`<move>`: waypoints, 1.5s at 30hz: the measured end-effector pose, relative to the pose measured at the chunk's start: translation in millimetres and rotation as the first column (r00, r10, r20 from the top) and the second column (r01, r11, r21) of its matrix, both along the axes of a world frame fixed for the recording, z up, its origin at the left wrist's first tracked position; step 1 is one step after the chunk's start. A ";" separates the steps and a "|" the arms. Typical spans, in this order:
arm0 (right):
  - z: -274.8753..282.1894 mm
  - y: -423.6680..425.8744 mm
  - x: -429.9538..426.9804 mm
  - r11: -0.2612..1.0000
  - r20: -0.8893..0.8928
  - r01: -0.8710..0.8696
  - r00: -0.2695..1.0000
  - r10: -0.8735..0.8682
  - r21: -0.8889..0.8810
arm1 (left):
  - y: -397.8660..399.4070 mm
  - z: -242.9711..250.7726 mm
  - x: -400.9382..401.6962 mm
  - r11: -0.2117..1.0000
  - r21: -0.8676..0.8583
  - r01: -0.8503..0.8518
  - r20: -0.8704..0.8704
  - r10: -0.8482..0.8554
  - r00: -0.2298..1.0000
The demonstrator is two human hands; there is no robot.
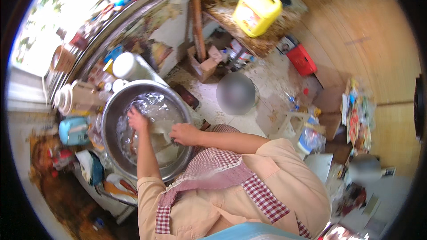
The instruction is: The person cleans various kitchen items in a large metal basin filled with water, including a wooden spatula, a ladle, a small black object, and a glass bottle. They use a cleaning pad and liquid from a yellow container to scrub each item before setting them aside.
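A large stainless-steel basin of rippling water stands in front of me. My left hand reaches into its middle, fingertips at the water; what they touch, if anything, is hidden. My right hand is closed at the basin's right side, over a small dark item that looks like a scrubber. Between both hands a pale object, possibly a dish, lies in the water, its outline blurred by ripples.
Left of the basin stand a beige jug, a light-blue appliance and a white-lidded container. A yellow jerrycan sits on a worn table. On the floor are a cardboard box and a red box.
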State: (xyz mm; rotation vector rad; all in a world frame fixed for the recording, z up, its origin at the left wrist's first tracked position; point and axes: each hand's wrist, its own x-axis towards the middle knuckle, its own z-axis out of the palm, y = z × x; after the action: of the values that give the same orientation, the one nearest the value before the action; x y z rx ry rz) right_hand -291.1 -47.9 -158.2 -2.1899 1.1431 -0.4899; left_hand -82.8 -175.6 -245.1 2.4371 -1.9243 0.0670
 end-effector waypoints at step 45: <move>32.9 -46.3 102.9 0.959 0.243 -0.146 0.966 0.086 0.244 | 204.8 113.0 52.6 0.744 0.666 -0.050 -0.519 0.414 -0.748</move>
State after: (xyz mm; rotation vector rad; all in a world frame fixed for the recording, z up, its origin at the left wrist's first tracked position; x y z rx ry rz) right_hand -188.2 -94.2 -125.3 -1.9042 0.8929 -0.4976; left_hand -30.2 29.3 -132.1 1.2293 0.1759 -1.8107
